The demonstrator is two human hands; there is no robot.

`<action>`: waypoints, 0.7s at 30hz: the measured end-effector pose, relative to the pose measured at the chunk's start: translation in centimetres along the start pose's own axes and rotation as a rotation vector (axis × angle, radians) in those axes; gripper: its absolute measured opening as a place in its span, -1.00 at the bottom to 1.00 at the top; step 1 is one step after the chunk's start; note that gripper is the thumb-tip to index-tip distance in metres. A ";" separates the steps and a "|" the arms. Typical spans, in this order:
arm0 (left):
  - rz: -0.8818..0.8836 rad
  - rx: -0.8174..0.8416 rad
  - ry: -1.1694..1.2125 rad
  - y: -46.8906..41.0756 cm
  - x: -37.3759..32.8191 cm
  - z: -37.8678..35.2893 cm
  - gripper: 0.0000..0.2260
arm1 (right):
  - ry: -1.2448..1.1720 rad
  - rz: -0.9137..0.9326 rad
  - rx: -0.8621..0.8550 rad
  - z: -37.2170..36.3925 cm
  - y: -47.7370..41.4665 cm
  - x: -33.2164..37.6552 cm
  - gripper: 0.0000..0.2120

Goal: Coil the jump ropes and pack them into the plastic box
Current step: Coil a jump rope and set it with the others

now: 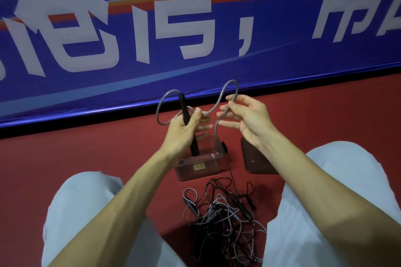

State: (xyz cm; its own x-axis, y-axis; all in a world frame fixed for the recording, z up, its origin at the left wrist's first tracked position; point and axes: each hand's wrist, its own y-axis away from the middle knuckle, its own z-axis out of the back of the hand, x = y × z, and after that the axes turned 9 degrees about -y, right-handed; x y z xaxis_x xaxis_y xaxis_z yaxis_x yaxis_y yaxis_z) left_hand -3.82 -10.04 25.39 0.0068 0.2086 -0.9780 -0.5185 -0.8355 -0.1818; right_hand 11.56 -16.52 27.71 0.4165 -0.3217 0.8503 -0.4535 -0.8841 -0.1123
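Left hand point(186, 129) grips the black handle point(184, 109) of a grey jump rope point(225, 88), upright in a closed fist, with a first loop standing out beside it. The right hand point(249, 121) is unclenched, its fingers spread and nearly straight, and the rope runs over and between them in a second loop. Both hands hover above the clear plastic box point(196, 172), which sits on the red floor point(86, 154) near its far edge under the blue banner point(152, 39), its dark lid point(257, 159) just beside it. Nearer the person, between the knees, lies a tangle of ropes point(223, 219). The cord looks light and springy, likely to unwind if let go, so it is best pinned against the stiff handle while each turn is laid on. The thin clear box probably slides easily.
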 end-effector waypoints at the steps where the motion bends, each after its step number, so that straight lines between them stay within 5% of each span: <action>1: -0.012 0.059 -0.046 0.1 0.1 -0.2 -0.65 | -0.058 -0.001 -0.004 0.0 -0.1 0.2 -0.88; 9: -0.010 0.304 -0.402 1.0 0.9 -0.3 -0.89 | -0.309 -0.055 -0.032 0.0 -0.3 0.5 -0.93; 15: 0.031 0.268 -0.242 1.5 0.2 -0.6 -0.90 | -0.301 -0.024 -0.121 0.4 -0.8 0.0 -0.95; 21: 0.090 0.056 0.095 1.2 -0.8 -0.8 -0.85 | -0.052 -0.056 -0.156 0.7 -0.8 -0.9 -0.95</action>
State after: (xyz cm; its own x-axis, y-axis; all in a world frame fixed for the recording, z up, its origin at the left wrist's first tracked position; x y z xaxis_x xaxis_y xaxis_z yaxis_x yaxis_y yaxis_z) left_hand -3.83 -11.63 25.91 0.0379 0.0828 -0.9959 -0.5676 -0.8184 -0.0896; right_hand 12.08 -15.72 26.67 0.4826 -0.2939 0.8251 -0.5434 -0.8392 0.0189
